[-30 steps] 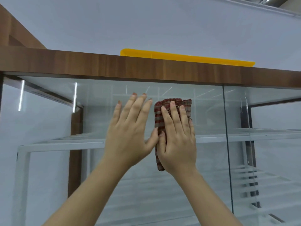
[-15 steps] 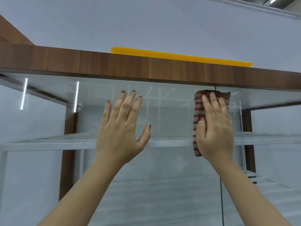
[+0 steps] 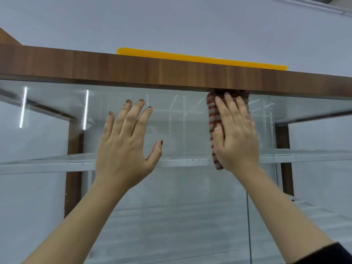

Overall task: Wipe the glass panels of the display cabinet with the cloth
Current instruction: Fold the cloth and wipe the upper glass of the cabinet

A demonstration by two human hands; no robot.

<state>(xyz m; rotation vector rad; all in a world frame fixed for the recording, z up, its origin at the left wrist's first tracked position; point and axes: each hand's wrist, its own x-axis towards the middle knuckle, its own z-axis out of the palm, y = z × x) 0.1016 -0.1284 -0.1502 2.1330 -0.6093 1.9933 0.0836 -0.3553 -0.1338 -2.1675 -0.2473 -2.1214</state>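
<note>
The display cabinet has a dark wooden top board (image 3: 152, 71) and clear glass panels (image 3: 181, 206) on its front. My right hand (image 3: 236, 138) lies flat with straight fingers on a folded red-and-beige striped cloth (image 3: 214, 121) and presses it against the glass just under the top board. The cloth's upper end touches the board's lower edge. My left hand (image 3: 125, 147) rests flat on the glass to the left of the cloth, fingers spread, holding nothing.
A long yellow object (image 3: 190, 58) lies on the cabinet's top. White shelves (image 3: 47, 164) show behind the glass. A vertical seam (image 3: 248, 225) between two panes runs below my right arm. Brown wooden posts (image 3: 73, 168) stand at the left and right (image 3: 283, 159).
My right hand slid the cloth to the right, away from my left hand, and then up to the top board's edge. My left hand stayed flat on the glass.
</note>
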